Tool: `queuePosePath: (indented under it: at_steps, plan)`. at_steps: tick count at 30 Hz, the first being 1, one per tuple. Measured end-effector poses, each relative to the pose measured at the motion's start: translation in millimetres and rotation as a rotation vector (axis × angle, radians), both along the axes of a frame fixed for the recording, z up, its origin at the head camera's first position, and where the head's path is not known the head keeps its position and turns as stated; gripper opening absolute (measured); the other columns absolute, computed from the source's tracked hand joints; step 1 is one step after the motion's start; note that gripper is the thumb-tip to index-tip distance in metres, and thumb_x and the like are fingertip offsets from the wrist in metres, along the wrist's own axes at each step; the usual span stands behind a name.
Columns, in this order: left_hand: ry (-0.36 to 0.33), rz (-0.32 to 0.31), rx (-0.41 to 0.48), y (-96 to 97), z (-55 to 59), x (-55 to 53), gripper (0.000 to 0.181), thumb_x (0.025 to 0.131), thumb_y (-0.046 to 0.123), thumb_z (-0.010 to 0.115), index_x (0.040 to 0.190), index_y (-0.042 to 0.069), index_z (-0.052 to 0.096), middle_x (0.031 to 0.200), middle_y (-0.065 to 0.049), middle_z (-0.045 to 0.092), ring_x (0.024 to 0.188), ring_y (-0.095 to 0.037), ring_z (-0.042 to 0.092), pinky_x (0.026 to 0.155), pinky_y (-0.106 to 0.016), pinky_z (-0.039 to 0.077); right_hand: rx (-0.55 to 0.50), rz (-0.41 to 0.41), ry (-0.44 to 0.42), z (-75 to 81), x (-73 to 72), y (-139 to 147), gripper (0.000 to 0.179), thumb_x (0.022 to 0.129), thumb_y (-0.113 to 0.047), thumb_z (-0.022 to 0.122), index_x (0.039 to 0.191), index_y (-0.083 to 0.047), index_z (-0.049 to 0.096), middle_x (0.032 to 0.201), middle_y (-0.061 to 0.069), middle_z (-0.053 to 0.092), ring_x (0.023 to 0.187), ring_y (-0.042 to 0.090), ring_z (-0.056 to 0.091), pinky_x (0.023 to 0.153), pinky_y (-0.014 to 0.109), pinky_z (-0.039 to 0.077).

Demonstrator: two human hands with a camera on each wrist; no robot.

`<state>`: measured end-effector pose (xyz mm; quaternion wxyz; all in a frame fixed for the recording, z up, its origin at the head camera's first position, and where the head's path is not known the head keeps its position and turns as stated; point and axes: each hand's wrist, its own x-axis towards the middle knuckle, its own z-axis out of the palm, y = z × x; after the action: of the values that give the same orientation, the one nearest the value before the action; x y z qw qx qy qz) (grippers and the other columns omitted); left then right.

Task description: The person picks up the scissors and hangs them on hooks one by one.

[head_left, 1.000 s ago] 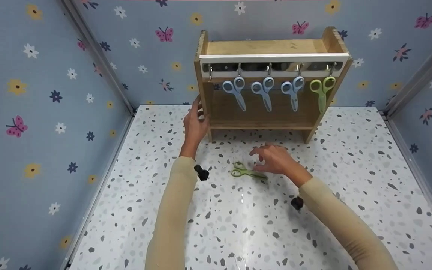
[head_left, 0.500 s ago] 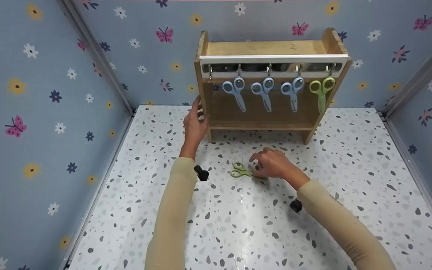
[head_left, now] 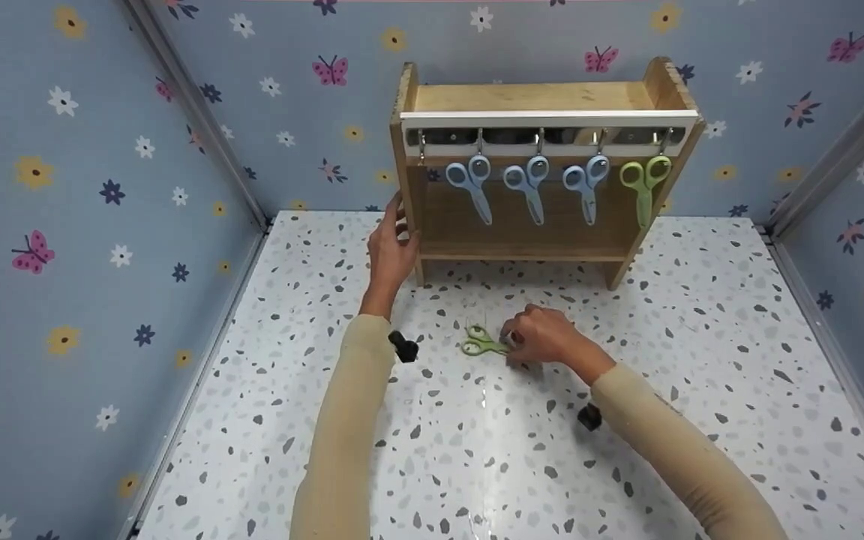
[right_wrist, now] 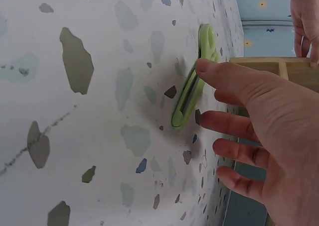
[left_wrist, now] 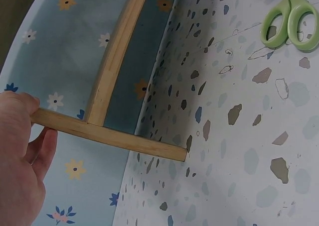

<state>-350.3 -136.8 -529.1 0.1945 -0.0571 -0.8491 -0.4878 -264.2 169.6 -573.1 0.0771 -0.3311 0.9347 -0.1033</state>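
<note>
A wooden rack [head_left: 526, 251] stands at the back. From its hooks hang several light-blue scissors [head_left: 527, 187] and one pair of green scissors [head_left: 643, 187]. My left hand [head_left: 393, 251] grips the rack's left side panel [left_wrist: 114, 136], fingers and thumb on either side of its edge. Another pair of green scissors [head_left: 479, 341] lies on the speckled tabletop before the rack, handle loops to the left. Over its blades, my right hand [head_left: 544, 335] pinches it with thumb and bent fingers. In the right wrist view the thumb lies against the scissors [right_wrist: 187, 99]; the index fingertip is hidden.
The rack's leftmost hook [head_left: 422, 146] holds nothing. Patterned blue wall panels [head_left: 124, 225] enclose the speckled tabletop [head_left: 447, 465] on the left, back and right. A black wrist-camera piece [head_left: 404, 346] sits by each cuff.
My right hand has come down and slightly toward me onto the green scissors' blades, its fingers closing there. The left hand stays on the rack.
</note>
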Motion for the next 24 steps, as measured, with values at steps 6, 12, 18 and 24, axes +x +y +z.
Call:
queuePosePath:
  at_steps: [6, 12, 18, 24]
  plan:
    - [-0.008, 0.002, -0.003, 0.3, 0.7, 0.3, 0.072, 0.110, 0.003, 0.068, 0.176, 0.011, 0.038, 0.158, -0.026, 0.065, 0.134, -0.042, 0.076, 0.108, -0.049, 0.069, 0.022, 0.012, -0.002, -4.1, 1.0, -0.5, 0.034, 0.087, -0.033, 0.097, 0.117, -0.019, 0.087, 0.086, 0.001, 0.076, 0.087, 0.020, 0.062, 0.063, 0.031, 0.046]
    - [-0.020, 0.001, 0.006, 0.2, 0.0, 0.8, 0.074, 0.110, 0.003, 0.068, 0.176, 0.014, 0.037, 0.160, -0.025, 0.064, 0.135, -0.042, 0.075, 0.109, -0.050, 0.068, 0.027, 0.027, -0.002, -4.7, 1.8, -0.8, 0.031, 0.089, -0.028, 0.095, 0.117, -0.017, 0.088, 0.084, 0.001, 0.074, 0.085, 0.019, 0.062, 0.063, 0.030, 0.044]
    - [-0.016, -0.002, 0.010, -0.4, -1.0, 0.1, 0.074, 0.110, 0.003, 0.069, 0.176, 0.013, 0.037, 0.159, -0.025, 0.064, 0.134, -0.042, 0.076, 0.108, -0.051, 0.068, 0.023, 0.040, -0.013, -4.9, 2.0, -1.1, 0.026, 0.094, -0.022, 0.093, 0.118, -0.014, 0.088, 0.088, 0.003, 0.078, 0.085, 0.018, 0.064, 0.064, 0.029, 0.047]
    - [0.020, -0.015, 0.011, -1.5, -1.4, 0.8, 0.072, 0.110, 0.003, 0.069, 0.175, 0.010, 0.039, 0.156, -0.026, 0.066, 0.132, -0.043, 0.077, 0.106, -0.052, 0.069, 0.003, 0.059, 0.001, -5.3, 1.3, -0.8, 0.021, 0.094, -0.017, 0.091, 0.115, -0.014, 0.088, 0.086, 0.003, 0.077, 0.077, 0.014, 0.060, 0.061, 0.026, 0.044]
